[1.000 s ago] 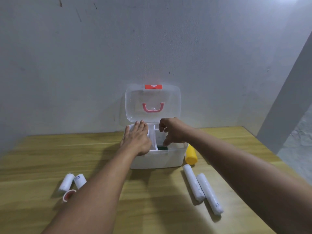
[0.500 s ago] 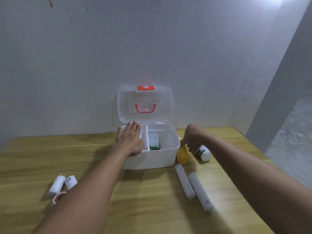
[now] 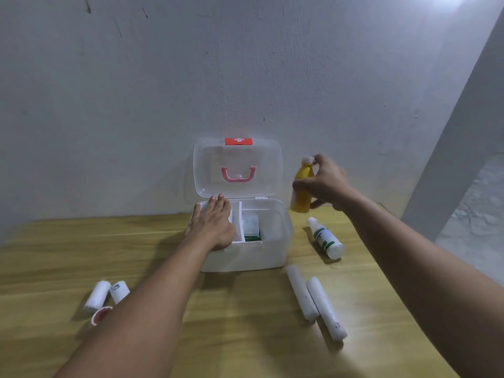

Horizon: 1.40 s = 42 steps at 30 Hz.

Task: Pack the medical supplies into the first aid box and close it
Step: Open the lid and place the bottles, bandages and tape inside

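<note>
Head view: open translucent first aid box [image 3: 245, 255]

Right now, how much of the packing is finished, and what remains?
Done: one green-and-white packet lies inside the open first aid box. In hand: the right hand holds the yellow bottle up beside the box, while the left hand rests on the box. Left: the white bottle, two long rolls, the small rolls and closing the lid.
</note>
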### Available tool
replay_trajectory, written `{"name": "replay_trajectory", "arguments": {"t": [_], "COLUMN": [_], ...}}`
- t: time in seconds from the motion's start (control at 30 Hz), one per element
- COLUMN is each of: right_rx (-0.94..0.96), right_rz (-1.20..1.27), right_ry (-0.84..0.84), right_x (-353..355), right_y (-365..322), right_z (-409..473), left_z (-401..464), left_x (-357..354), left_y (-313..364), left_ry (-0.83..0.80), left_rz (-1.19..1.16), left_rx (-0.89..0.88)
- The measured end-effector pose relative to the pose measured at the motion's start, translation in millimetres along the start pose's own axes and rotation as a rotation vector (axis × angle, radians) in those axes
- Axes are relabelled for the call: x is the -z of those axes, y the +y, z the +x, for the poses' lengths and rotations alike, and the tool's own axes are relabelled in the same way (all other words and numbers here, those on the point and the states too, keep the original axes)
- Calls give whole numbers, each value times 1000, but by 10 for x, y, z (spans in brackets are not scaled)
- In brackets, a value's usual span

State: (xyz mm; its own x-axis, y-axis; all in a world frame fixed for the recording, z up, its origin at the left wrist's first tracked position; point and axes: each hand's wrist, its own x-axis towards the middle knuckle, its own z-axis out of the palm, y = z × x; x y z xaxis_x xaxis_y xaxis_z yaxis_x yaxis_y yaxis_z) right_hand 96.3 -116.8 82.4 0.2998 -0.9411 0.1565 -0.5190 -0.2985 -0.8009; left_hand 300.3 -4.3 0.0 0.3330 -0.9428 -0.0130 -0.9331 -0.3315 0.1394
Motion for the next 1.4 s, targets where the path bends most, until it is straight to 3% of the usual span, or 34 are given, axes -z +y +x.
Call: {"name": "replay_trajectory", "arguments": {"t": [0.1,0.23,0.43,0.67,0.77,0.83,0.9,0.93,1.0,1.07,1.23,1.33,1.4], "right_rx": [115,145,300,251,161,102,27,-25,-171,-288,-254,-122,-29], "right_rz": [99,-42,-375,-308,-170,-142,-295,-438,-679,-711,-550,-140,110], "right_ry": [-137,-388,-424,-524,-487,-267,-47,-25,-155,-265,-151,-68,-111], "right_x": [-55,-346,-655,-666,-460,-288,-138,-78,-48,-84,-49,35,72], "right_y": [-201,-174,-22,-56,-20,132,338,432,600,742,717,413,157], "right_z": [-116,-274,-314,-270,-171,-9,126,143,78,-6,-43,-12,-22], "left_z": [-2,-8,-28,-36,-35,-30,-22,-20,-24,-27,-33,-29,-32], "left_x": [3,6,13,10,8,3,0,1,5,11,13,9,14], "left_y": [1,0,8,15,9,3,2,5,6,5,10,8,12], "left_ry": [2,3,12,18,18,17,15,15,15,9,8,9,8], "left_rz": [8,-6,-11,-14,-12,-7,-1,1,1,-4,-9,-6,-5], "left_rx": [1,0,-2,1,-7,-11,-13,-13,-9,-4,-4,-5,-5]}}
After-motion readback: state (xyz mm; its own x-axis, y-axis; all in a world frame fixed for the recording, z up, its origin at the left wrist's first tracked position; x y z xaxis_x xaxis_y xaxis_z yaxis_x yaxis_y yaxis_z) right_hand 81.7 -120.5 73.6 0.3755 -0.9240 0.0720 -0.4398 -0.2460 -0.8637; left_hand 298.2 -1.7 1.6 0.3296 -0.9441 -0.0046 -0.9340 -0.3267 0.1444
